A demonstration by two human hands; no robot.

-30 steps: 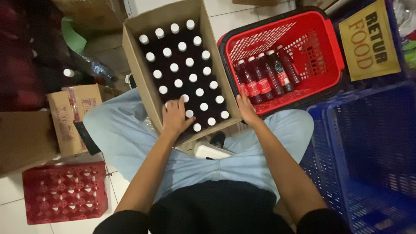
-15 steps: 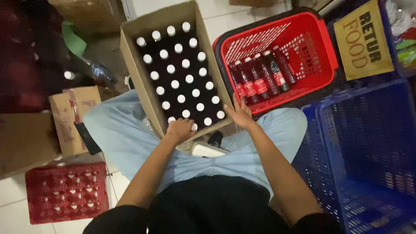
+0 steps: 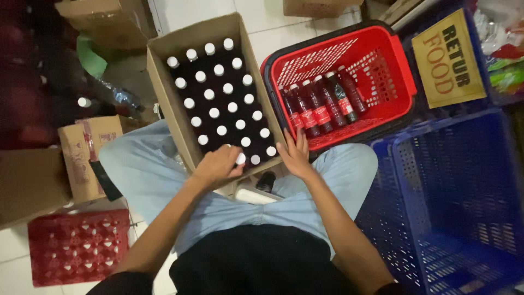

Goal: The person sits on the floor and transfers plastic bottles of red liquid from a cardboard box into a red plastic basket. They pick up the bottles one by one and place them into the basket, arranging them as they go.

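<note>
A seated person's left hand (image 3: 218, 165) curls its fingers (image 3: 233, 158) over a white-capped bottle (image 3: 240, 158) in the nearest row of an open cardboard box (image 3: 164, 93) resting against the knees, the grip closing on the cap from above. The bottle stands upright, its long axis pointing up toward the palm. The right hand (image 3: 295, 154) lies flat and released against the box's near right corner, holding nothing, just beside a red basket (image 3: 393, 60) where 5 dark bottles (image 3: 322, 106) lie flat

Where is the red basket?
In the head view, the red basket sits upper right, between the cardboard box of bottles and the blue crate.
</note>
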